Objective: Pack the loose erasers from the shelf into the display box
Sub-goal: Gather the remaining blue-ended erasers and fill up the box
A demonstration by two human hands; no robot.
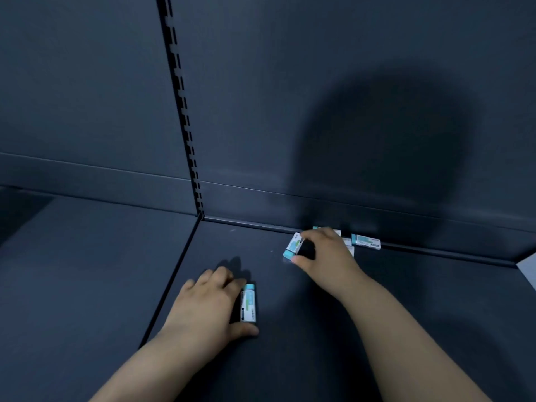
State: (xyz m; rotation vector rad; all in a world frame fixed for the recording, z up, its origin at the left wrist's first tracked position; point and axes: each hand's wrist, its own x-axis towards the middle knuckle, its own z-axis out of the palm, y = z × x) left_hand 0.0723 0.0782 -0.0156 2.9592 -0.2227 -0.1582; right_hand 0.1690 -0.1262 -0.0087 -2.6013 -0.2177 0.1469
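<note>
Gripping one eraser (249,304) each, both hands (208,303) rest on shelf (290,343).

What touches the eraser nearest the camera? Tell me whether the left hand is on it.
Touching. The head view shows the left hand with fingers on the eraser and thumb at its near end.

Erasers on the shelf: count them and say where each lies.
At least 3, maybe more hidden: one at the left hand, one in the right hand, one by the back wall; white bits show behind that hand.
</note>
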